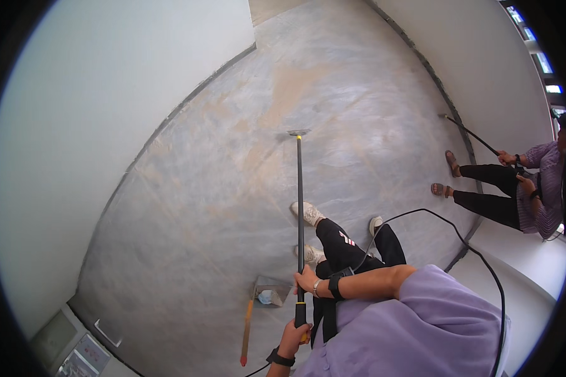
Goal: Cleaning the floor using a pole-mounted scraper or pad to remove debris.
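Observation:
A long-handled floor scraper [300, 188] runs up the view, its black pole ending in a yellow collar and a wide flat blade [299, 132] at the floor. My right hand [306, 280] is wrapped around the pole above the dark grip. Lower down, my left hand [294, 333] holds the grip at the pole's end, where some yellow shows. Both of my wrists carry black straps. Close to my hands, a metal dustpan [270, 283] lies on the floor with a crumpled pale blue item [267, 297] in it. Its orange-brown handle [247, 325] has a red tip.
Tan dusty patches [292, 85] mark the grey floor [193, 226]. White walls [99, 94] rise on both sides. At right, a person [540, 179] holds another long-handled tool [474, 134]. A light shoe [376, 225] shows beside my legs. A black cable [481, 257] loops behind me.

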Available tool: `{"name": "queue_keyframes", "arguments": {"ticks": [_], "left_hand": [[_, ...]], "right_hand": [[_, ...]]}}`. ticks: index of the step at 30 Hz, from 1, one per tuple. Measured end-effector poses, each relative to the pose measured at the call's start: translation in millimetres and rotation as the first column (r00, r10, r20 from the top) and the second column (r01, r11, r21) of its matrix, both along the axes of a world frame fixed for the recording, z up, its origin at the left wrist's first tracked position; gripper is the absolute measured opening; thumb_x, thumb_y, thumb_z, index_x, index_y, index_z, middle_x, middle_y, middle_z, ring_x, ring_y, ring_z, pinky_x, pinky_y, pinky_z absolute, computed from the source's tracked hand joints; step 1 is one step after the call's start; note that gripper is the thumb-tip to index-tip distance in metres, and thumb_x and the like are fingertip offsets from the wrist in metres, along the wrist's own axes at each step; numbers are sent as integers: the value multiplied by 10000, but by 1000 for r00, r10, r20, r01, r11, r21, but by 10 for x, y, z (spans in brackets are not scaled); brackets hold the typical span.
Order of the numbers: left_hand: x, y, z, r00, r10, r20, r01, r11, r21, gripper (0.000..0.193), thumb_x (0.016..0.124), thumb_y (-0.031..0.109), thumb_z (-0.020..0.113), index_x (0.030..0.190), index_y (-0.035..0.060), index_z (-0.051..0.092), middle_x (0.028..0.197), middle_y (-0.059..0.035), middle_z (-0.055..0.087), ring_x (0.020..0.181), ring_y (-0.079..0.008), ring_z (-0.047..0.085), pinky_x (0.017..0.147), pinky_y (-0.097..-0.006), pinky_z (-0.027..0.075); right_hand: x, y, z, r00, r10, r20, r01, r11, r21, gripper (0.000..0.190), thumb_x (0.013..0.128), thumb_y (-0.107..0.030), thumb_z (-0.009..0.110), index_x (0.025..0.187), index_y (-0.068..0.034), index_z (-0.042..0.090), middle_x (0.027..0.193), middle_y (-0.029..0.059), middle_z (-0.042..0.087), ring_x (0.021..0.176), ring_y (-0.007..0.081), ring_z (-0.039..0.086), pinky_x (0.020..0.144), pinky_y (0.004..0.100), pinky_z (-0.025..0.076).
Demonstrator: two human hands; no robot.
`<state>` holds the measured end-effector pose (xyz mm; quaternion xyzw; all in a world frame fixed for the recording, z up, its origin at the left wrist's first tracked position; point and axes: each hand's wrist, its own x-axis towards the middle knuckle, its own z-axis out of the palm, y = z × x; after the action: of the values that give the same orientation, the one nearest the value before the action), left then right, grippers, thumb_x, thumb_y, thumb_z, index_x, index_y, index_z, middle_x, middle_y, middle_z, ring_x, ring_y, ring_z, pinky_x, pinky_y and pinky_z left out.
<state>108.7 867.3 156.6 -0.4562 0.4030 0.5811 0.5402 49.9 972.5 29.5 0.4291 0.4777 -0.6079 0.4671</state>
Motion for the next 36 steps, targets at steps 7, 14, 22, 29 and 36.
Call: {"name": "queue_keyframes", "arguments": {"ticks": [7,14,22,29,36], "left_hand": [[303,-53,91,991,-90,-103,95,994,46,148,675,149,492,669,27,410,487,-31,420,367,-99,390,339,-195,290],[84,376,-511,990,71,-121,-63,996,62,220,679,249,522,674,61,408,487,-30,435,338,-102,398,292,-177,271],[367,277,-323,985,174,0,-173,981,83,224,694,242,510,680,46,404,487,-49,430,329,-114,391,274,-173,252],[242,162,-511,967,251,-35,-246,963,105,227,694,249,508,686,46,406,491,-47,425,336,-113,386,285,-175,258],[316,286,-416,967,251,31,-253,961,116,234,709,269,487,693,51,403,512,-47,414,363,-118,374,306,-180,255]], "right_hand": [[411,79,111,979,-147,141,130,984,122,207,693,-80,390,808,36,262,549,111,435,397,224,493,345,313,431],[68,461,-447,988,-49,-147,89,956,280,172,692,-92,420,732,46,326,534,134,458,395,251,497,315,342,418],[528,282,-633,885,331,-327,-209,911,356,195,667,-85,413,645,108,397,511,159,465,420,252,507,369,326,429],[80,179,-597,759,574,-306,-445,802,399,201,686,-119,417,615,67,439,523,163,487,467,266,523,390,347,432],[227,260,-571,885,377,-275,-318,918,235,177,680,-112,415,617,51,448,535,148,496,488,255,527,417,332,427]]}}
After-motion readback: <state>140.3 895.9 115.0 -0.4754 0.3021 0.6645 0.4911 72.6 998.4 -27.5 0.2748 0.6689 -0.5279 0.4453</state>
